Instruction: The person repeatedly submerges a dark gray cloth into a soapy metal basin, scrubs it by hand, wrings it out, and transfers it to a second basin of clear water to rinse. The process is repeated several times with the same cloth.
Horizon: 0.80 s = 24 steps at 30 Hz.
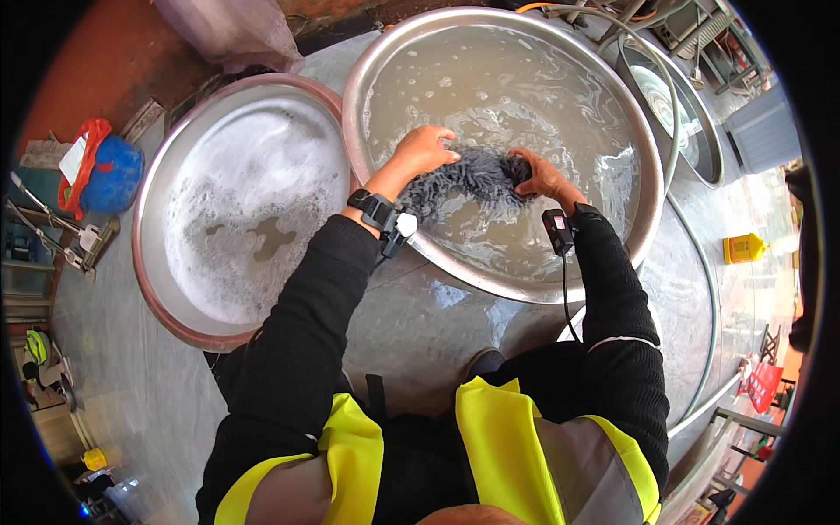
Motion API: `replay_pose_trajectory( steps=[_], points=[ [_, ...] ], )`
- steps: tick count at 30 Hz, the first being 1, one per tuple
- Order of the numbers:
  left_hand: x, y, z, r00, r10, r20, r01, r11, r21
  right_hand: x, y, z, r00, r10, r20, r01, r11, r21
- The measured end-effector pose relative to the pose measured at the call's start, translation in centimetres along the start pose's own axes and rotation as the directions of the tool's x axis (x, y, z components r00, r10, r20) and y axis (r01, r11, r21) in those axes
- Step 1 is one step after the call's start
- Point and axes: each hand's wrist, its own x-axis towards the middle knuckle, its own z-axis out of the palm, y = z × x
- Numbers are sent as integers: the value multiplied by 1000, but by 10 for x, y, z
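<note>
Grey shaggy mop head [472, 179] half-submerged in the murky steel basin [385, 61], my left hand [424, 149] and right hand [538, 173] clamped on its ends, apparently mid-rinse; next move calls for firm wringing.

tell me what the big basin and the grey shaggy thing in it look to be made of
Basin: looks like bare metal, likely steel; silvery rim with bright glints. Grey shaggy thing: seems a chenille-type fabric; thick soft tufts, wet, gripped by left hand and right hand.
</note>
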Motion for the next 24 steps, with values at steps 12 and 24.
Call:
replay_pose_trajectory(
  steps=[12, 24],
  points=[
    [-30, 12, 51, 785, -182, 592, 599, 466, -651, -16, -51, -27, 969, 246, 21, -192, 697, 691],
    [-42, 29, 63, 904, 168, 392, 426, -391, -816, 2, -166, -43, 968, -164, -187, 159, -172, 972]
  ],
)
